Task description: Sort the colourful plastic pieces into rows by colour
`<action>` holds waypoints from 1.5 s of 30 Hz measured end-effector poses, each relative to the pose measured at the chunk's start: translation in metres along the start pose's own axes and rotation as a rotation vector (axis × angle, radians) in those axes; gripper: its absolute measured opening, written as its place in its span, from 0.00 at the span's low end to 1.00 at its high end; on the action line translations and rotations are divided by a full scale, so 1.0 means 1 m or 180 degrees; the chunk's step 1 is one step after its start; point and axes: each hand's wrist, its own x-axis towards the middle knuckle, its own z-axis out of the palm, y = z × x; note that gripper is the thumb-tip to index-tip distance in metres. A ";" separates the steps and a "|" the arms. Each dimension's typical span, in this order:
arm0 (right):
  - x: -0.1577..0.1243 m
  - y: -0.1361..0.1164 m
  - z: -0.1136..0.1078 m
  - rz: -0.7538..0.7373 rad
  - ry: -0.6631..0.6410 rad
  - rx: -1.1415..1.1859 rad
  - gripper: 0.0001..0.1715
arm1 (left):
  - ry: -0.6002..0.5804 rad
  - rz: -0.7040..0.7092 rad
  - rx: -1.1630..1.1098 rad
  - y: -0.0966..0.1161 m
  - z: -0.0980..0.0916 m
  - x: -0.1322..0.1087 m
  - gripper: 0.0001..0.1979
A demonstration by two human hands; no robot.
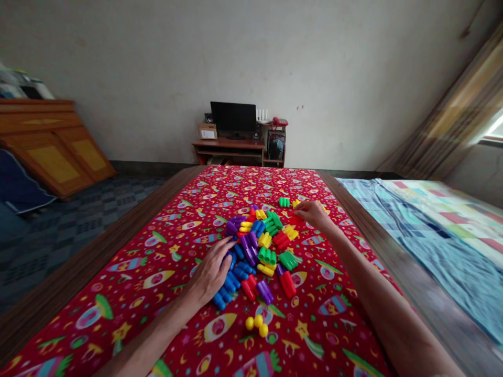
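My left hand [213, 268] lies with fingers stretched over the left side of a heap of plastic toy blocks, touching blue blocks [241, 270]. My right hand [312, 213] is at the far right of the heap, fingers bent together at a red block [297, 217] that they partly hide. Close to it are a yellow block [295, 203] and a green block [284, 202]. Between the hands lie purple blocks [249, 247], green blocks [267, 255], yellow blocks [264, 240] and red blocks [281, 240].
A yellow piece with rounded knobs [258, 322] lies in front of the heap. The red patterned cloth [157, 314] covers a table with dark wooden edges [356, 230]. A bed [444, 220] adjoins on the right. A desk with a monitor [233, 117] stands beyond; a wooden cabinet [55, 146] is left.
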 end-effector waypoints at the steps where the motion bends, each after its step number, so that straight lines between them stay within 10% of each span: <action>1: 0.001 -0.001 -0.001 0.0020 0.0108 0.0245 0.08 | 0.0025 -0.0001 -0.0017 0.001 0.000 0.000 0.22; 6: -0.002 -0.017 0.008 -0.0220 0.0062 0.1102 0.12 | 0.0359 0.0044 -0.0136 0.006 -0.001 0.000 0.22; 12: -0.008 -0.016 0.019 0.0072 0.0090 -0.0654 0.14 | 0.0160 0.0034 -0.0064 0.005 0.000 0.000 0.21; 19: -0.008 0.006 -0.024 0.0199 -0.0514 -0.1547 0.12 | 0.0065 -0.0027 0.0005 0.002 0.000 0.000 0.21; 26: -0.008 0.001 -0.029 -0.0896 -0.1516 -0.1220 0.23 | -0.0020 -0.0060 0.0029 0.003 -0.002 0.000 0.22; 35: -0.005 0.016 -0.013 -0.0646 -0.0911 -0.1373 0.18 | 0.0042 -0.0041 0.0028 -0.002 0.003 -0.001 0.23; 45: -0.025 -0.038 -0.013 -0.1264 -0.1486 -0.1032 0.16 | -0.0010 -0.0054 0.0033 0.004 -0.004 0.000 0.21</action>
